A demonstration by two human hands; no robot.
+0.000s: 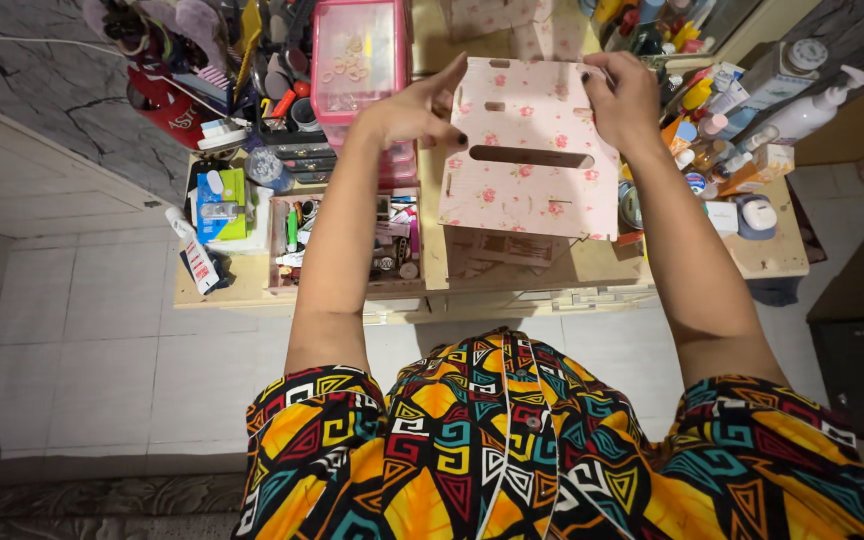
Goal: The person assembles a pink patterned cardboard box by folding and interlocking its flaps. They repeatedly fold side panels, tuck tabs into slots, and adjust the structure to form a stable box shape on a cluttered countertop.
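Holding a flat pink floral panel [532, 150] up over the counter [762, 255] — both hands on its top edge. Left hand [414, 108] pinches the upper left corner, fingers curled round the edge, thumb behind; dark polish on the nails. Right hand [624, 95] closed on the upper right corner, fingers folded over the front. Gripped at the two corners, the panel hangs level and faces the camera, so its cut-outs can be read.

Panel: thin board, rose print, one long slot across the middle and several small notches near its edges. Looks like a slot-together piece, judging by those notches.

Just below the panel, flat on the counter, lies a brown board [497, 255], partly covered by it. Above the panel, more floral pieces [512, 20] stand at the back of the counter. Left of the panel, a pink plastic box [357, 60] with small rings inside, stacked on drawers. Further left and lower, an open tray of pens and small tools [392, 240], then a blue and green packet [217, 200]. Right of the panel, crowded bottles and tubes [752, 110] — pump bottles leaning at the far right.

Bright patterned shirt [512, 440] fills the near edge of the view; pale tiled floor [82, 330] below the counter, left of the panel.
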